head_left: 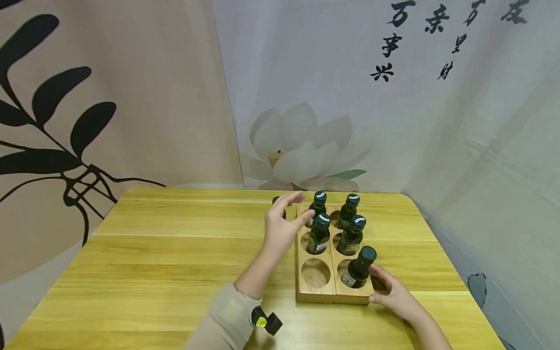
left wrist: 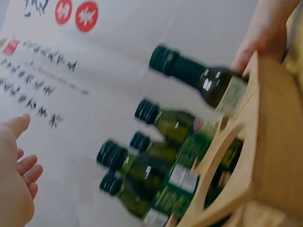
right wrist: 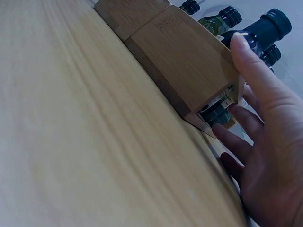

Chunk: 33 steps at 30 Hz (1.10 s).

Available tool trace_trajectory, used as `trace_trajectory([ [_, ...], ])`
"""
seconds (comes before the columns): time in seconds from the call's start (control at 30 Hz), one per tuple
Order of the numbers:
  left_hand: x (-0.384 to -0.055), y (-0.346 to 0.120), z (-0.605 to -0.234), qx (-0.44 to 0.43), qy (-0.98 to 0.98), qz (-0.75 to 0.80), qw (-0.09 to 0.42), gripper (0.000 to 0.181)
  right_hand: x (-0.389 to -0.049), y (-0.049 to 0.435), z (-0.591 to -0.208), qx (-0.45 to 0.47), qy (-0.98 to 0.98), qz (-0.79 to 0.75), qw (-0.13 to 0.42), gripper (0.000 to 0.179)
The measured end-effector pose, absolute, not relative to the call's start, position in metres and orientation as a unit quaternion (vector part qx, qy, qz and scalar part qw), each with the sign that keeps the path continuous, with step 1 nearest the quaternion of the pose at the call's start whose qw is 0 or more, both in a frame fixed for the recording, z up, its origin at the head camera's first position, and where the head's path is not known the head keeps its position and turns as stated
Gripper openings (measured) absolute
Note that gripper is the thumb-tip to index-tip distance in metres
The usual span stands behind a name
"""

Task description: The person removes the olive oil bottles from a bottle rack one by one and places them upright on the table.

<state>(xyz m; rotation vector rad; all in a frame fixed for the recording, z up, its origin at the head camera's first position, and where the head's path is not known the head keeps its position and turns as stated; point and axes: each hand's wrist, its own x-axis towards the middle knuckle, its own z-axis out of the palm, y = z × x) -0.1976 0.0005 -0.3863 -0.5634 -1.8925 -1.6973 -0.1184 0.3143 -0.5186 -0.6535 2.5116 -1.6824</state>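
Note:
A wooden rack (head_left: 316,294) with round holes in two rows stands on the table, holding several small dark green bottles (head_left: 319,236) upright. The front-right bottle (head_left: 359,269) leans a little and has a plainer pale label. Bare wood shows in the front-left hole. My left hand (head_left: 282,228) is raised left of the rack, fingers spread and holding nothing; the left wrist view shows it apart from the bottles. Behind its fingers another dark bottle (head_left: 276,200) is mostly hidden. My right hand (head_left: 395,295) rests at the rack's front-right corner, its fingers loose.
The wooden table (head_left: 166,262) extends widely to the left of the rack. A printed cloth backdrop (head_left: 175,97) hangs behind the table's far edge, and pale cloth (head_left: 498,194) runs along the right side.

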Motion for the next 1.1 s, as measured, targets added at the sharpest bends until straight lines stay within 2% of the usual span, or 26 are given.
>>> trace_trajectory([
  [0.33,-0.169,0.031,-0.388,-0.287,-0.683,-0.642,0.198,0.045,-0.118,0.314,-0.518,-0.214,0.812,-0.542,0.021,0.077],
  [0.8,-0.147,0.061,-0.405,-0.305,-0.716,-0.613,0.134,0.048,-0.119,0.316,-0.520,-0.210,0.811,-0.545,0.027,0.076],
  [1.1,-0.142,0.080,-0.424,-0.301,-0.726,-0.607,0.119,0.049,-0.117,0.315,-0.518,-0.202,0.815,-0.541,0.038,0.076],
])
